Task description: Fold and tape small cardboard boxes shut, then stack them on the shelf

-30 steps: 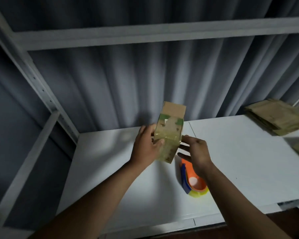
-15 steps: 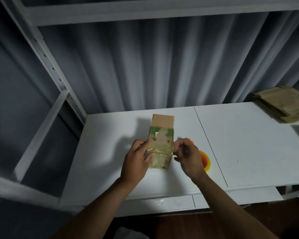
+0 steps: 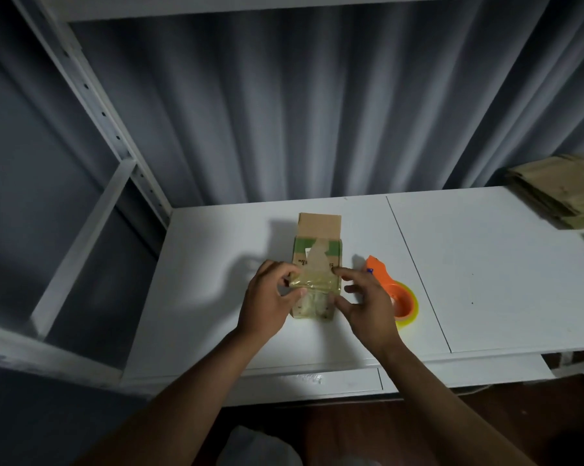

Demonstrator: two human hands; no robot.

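A small cardboard box [image 3: 317,264] stands on the white shelf board [image 3: 485,280], between both hands. The left hand [image 3: 267,301] pinches its taped left edge; the right hand [image 3: 368,304] touches its right side, fingers spread and loosely bent. An orange tape dispenser [image 3: 395,294] lies just right of it.

The small brown cardboard box [image 3: 318,264] carries a green band with dark print under glossy yellowish clear tape. At its three o'clock lies an orange plastic tape dispenser [image 3: 395,292] with a yellow-green roll. The white shelf board [image 3: 485,280] bears tan flattened cardboard [image 3: 558,193] at two o'clock.
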